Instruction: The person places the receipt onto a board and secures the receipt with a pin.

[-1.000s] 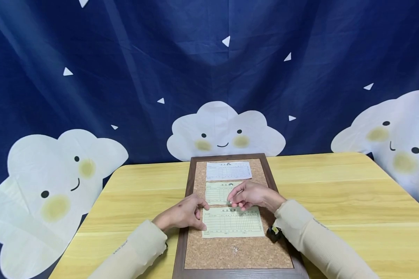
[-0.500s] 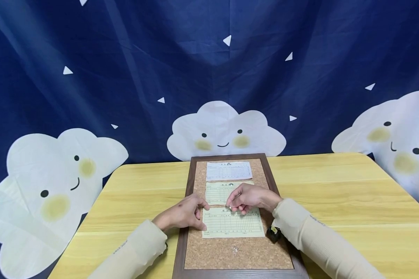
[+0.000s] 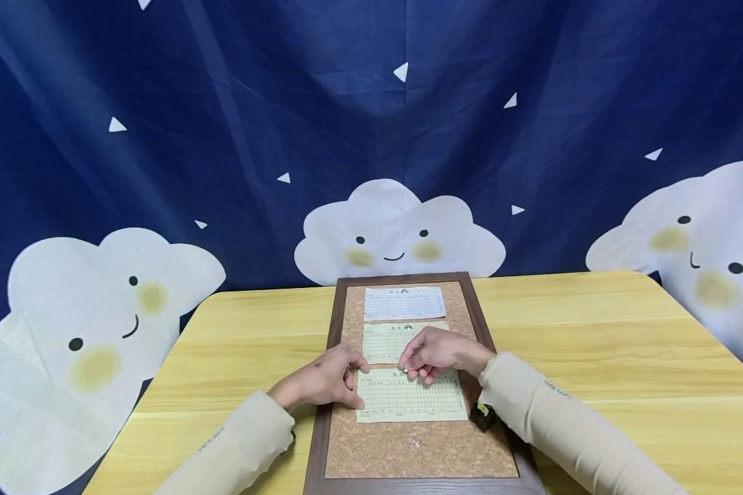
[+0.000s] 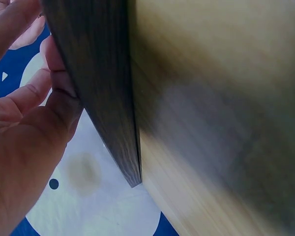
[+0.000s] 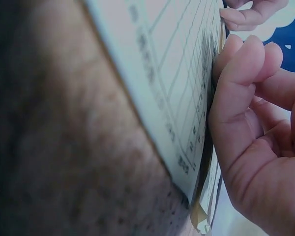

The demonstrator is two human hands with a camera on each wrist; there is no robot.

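Note:
A brown-framed corkboard point(image 3: 368, 457) bears three printed slips in a column. My left hand point(image 3: 327, 377) spreads thumb and fingers along the left edge of the lowest pale-green slip point(image 3: 411, 402), the thumb resting on its lower left part and a fingertip at its upper corner. At that slip's top edge, my right hand point(image 3: 436, 355) pinches a small pale pushpin point(image 3: 405, 371) between thumb and forefinger. In the right wrist view, the right hand's bent fingers point(image 5: 236, 88) meet at the slip's surface and hide the pin.
Above are a second green slip point(image 3: 380, 344) and a white slip point(image 3: 402, 304), each with a small mark at its top middle. A small clear thing point(image 3: 415, 443) lies on the cork below. The board rests on a wooden table point(image 3: 248, 350) before a blue cloud-print curtain point(image 3: 254, 124).
My right hand has shifted slightly down and left, bringing the pushpin from near the gap between the green slips to the lowest slip's top edge. My left hand stays in place.

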